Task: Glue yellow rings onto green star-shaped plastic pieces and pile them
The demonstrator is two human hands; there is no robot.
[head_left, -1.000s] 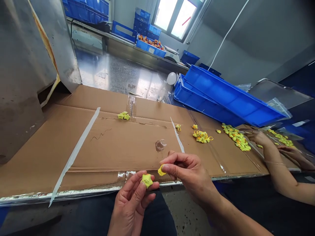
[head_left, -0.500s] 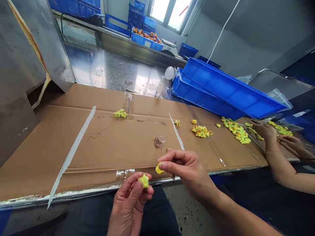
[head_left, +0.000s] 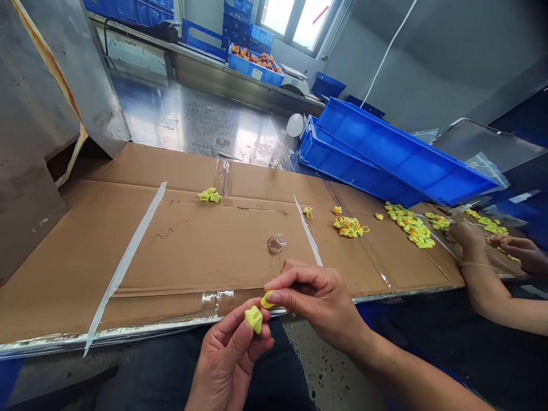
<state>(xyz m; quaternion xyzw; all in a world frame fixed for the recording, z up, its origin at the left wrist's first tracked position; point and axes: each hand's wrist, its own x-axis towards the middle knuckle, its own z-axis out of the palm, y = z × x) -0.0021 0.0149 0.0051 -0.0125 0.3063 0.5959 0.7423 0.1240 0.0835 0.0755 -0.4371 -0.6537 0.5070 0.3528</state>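
Observation:
Between thumb and fingers of my left hand (head_left: pixel 233 348) is a small yellow-green star-shaped piece (head_left: pixel 254 319), with a slot-like mark on its face. My right hand (head_left: pixel 321 297) pinches a small yellow piece (head_left: pixel 268 299), partly covered by the fingertips, close above the star. Whether the two pieces touch, I cannot tell. Beyond my hands a small clear cup (head_left: pixel 280 240) lies on the cardboard (head_left: pixel 222 251) by a dark wet-looking patch. Several similar yellow-green pieces (head_left: pixel 209 195) sit together farther back.
Right of a white tape strip (head_left: pixel 307 229) lie yellow figures with rings (head_left: pixel 351 227) and a larger yellow-green pile (head_left: pixel 413 225). Another person's hands (head_left: pixel 468 237) work at the far right. Stacked blue crates (head_left: pixel 394 154) stand behind; a metal housing (head_left: pixel 64 85) rises at left.
My right hand has moved left and slightly down, bringing the yellow piece nearer the star. The star in my left hand has turned a little. The other person's hands have shifted.

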